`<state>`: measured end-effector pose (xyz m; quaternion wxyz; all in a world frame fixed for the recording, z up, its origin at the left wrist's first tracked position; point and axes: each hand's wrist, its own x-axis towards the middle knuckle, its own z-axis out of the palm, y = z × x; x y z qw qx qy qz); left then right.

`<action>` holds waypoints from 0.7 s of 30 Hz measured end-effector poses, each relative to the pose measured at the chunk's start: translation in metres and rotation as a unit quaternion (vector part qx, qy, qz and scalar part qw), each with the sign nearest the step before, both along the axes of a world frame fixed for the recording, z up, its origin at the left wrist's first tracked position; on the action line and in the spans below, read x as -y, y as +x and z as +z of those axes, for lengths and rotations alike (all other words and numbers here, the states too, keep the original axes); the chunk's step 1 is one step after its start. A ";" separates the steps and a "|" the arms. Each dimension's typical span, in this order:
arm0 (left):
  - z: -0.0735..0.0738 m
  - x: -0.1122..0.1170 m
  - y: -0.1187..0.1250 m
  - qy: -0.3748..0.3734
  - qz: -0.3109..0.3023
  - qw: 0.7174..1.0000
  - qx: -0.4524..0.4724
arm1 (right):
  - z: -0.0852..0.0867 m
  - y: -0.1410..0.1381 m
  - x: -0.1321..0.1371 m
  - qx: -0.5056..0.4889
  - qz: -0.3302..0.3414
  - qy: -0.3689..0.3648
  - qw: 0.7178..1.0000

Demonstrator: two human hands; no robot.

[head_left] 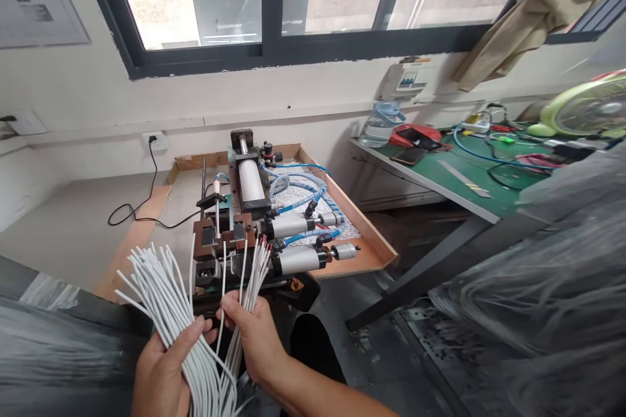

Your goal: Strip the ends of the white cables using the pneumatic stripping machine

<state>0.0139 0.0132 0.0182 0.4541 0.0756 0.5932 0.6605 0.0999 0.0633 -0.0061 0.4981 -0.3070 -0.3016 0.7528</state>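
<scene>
Whitewashed wall w/ a dark-framed window (272, 55) backs the workspot; below it, a wood-edged tray (384, 255) carries a pneumatic rig, prob. boxed in so loose bits don't roll off. Rig = one white cylinder (251, 180) pointing toward the person, plus two more lying sideways at R, blue hoses (320, 187) looped behind them, likely to keep the front free for hands. Black cord (141, 215) runs from the rig to a wall socket (155, 141). Off to R, a green-topped table (503, 199) holds a water jug (379, 127), a green fan (606, 107) & misc. clutter

Both hands are in front of the rig, full of white wires. L hand (163, 365) is wrapped round a thick bundle (169, 303), thumb across the front, tips fanned up & out, prob. so single strands can be picked off easily. R hand (259, 339) is closed on a thinner bundle (255, 283), some ends reddish, tips nearer level & facing the rig. Its thumb & forefinger look pinched on one lone strand (223, 283) between the bundles, apparently to keep it separate from both; exact fingertip contact hard to tell. L & R fingertips are near each other, approx. mid-gap
</scene>
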 end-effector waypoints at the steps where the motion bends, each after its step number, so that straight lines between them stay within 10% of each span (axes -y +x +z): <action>1: 0.000 -0.001 0.000 -0.001 0.008 1.000 -0.001 | 0.000 -0.001 -0.001 0.004 -0.011 -0.005 1.000; 13: 0.001 -0.004 0.000 -0.006 0.021 1.000 -0.011 | 0.003 -0.007 -0.015 -0.037 0.038 -0.155 0.986; 18: 0.002 -0.003 0.004 0.001 0.002 1.000 -0.016 | 0.009 -0.005 -0.011 -0.068 0.152 -0.134 0.977; 21: 0.004 -0.004 0.007 0.012 -0.021 1.000 -0.016 | 0.010 -0.002 -0.006 -0.049 0.111 -0.074 0.990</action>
